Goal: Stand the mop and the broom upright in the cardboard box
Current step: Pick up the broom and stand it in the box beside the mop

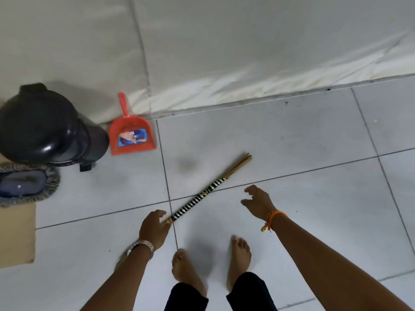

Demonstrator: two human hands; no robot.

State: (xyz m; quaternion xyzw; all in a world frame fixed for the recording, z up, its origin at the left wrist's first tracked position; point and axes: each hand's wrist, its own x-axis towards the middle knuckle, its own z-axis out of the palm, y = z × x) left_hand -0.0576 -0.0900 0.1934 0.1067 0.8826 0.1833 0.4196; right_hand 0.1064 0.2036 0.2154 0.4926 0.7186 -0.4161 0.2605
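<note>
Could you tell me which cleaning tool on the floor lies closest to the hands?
The striped broom handle, touching the left hand; the dustpan and mop lie farther off.

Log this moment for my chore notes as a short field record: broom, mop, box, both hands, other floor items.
broom: lying flat on the tiled floor, striped handle
left hand: at the handle's near end, grip unclear
right hand: open, above the floor, holding nothing
mop: head at left edge, over the cardboard
cardboard box: partly in view, left edge
other items: red dustpan, black bin
</note>
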